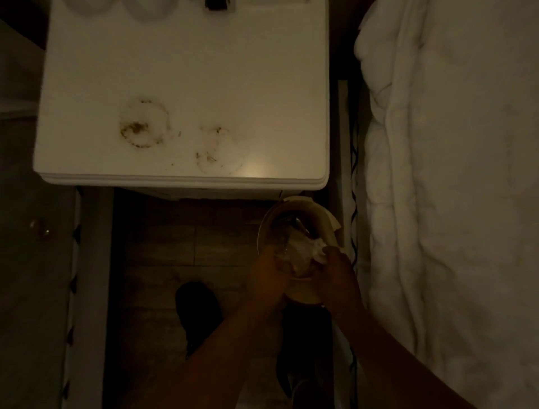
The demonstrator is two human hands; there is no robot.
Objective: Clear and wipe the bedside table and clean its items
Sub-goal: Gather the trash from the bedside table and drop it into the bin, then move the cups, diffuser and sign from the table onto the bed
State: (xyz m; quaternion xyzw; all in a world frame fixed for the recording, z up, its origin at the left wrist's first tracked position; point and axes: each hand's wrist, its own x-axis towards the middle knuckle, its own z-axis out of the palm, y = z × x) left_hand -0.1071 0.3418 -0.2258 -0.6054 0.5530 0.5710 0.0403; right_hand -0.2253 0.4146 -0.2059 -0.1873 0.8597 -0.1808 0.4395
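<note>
Here, in dim light, we list what shows and what does not. The white counter (180,87) fills the upper frame; its far edge is cut off, with a small dark object (216,4) and two pale rounded shapes (145,13) only partly in view there, and we cannot tell what they are. On its near part we note two brownish ring stains (145,124), one left, one fainter to the right. We read no writing or label anywhere.

Below the counter's near right corner, over the wooden floor (163,248), we find a pale bowl (294,230) held in the air. The left hand (267,280) is closed around its near left rim. The right hand (338,277) is clamped on a crumpled white cloth (303,248) pressed inside the bowl. Something metallic glints in the bowl (297,223); we cannot make it out. The bowl's near side is hidden by both hands.

A white quilted bed (452,175) runs along the right. A dark shoe (198,306) shows on the floor. At left, a pale surface with a small knob (40,226) is barely legible.
</note>
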